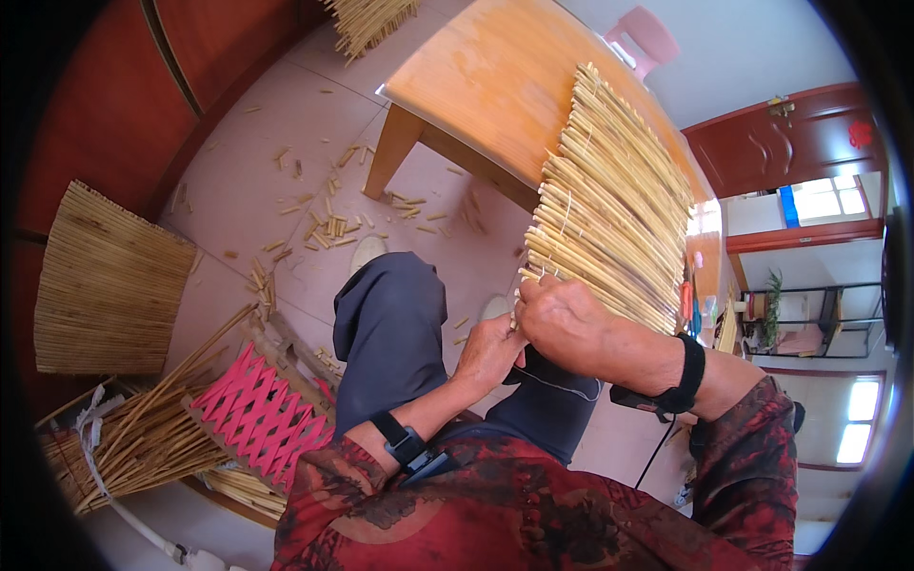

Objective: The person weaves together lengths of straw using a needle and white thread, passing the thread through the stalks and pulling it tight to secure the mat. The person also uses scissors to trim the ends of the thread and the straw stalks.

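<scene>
A mat of thin straw-coloured stalks (619, 205), bound with white string, lies along the wooden table (476, 67) and reaches past its near edge. At the mat's near left corner my two hands meet, fingers closed. My left hand (488, 352) pinches just below the corner, and a thin white string (562, 384) trails from beside it over my thigh. My right hand (562, 312) is bent over the end of the nearest stalks, fingertips pressed together; what lies between them is hidden.
Short cut stalk pieces (328, 226) litter the tiled floor to the left. A finished-looking mat (109, 285) leans against the red cabinet (95, 105). A chair with pink woven straps (262, 409) stands near a bundle of long stalks (124, 443). A pink chair (647, 38) is beyond the table.
</scene>
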Motion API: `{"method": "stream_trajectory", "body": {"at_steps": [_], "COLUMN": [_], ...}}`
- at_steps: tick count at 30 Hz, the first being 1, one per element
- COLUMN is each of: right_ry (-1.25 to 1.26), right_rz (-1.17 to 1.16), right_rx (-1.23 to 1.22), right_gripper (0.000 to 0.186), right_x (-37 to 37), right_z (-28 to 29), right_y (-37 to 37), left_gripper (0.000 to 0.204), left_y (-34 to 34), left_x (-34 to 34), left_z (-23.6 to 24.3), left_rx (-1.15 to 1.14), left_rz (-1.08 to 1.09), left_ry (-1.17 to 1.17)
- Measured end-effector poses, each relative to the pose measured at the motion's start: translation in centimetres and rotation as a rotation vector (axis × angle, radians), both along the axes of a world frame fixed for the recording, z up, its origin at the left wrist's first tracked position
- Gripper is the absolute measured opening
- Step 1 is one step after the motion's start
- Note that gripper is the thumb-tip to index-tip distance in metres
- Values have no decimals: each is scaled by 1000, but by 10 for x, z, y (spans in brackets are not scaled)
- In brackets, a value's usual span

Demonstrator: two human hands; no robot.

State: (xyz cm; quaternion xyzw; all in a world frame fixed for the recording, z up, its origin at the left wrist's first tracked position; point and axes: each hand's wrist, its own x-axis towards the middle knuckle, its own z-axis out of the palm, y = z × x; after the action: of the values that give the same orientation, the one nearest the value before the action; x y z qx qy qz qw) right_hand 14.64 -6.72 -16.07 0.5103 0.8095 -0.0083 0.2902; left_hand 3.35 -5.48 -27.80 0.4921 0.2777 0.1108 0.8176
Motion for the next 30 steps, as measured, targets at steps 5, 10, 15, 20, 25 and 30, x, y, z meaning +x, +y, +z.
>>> {"method": "stream_trajectory", "body": {"at_steps": [5,10,15,20,25,30], "right_ry": [337,224,270,344,354,432], "right_rz": [-300,-402,-461,-470,-535,-529], "right_rx": [-88,-89,-115,-86,-24,53], "right_gripper": [10,13,14,14,10,6], "right_x": [-2,-5,-5,6,12,16], "right_z": [49,79,69,59,52,47], "right_y": [11,14,7,-1,-14,-27], "left_gripper": [25,29,27,24,21,22], "left_y": [8,3,0,1,1,-3], "left_x": [0,0,3,0,0,4], "left_z": [6,2,3,0,5,4], "left_rx": [-95,-74,-124,-156,-214,-301], "left_rz": [-39,55,65,9,58,83], "left_ry": [42,1,-24,-10,-90,-72]}}
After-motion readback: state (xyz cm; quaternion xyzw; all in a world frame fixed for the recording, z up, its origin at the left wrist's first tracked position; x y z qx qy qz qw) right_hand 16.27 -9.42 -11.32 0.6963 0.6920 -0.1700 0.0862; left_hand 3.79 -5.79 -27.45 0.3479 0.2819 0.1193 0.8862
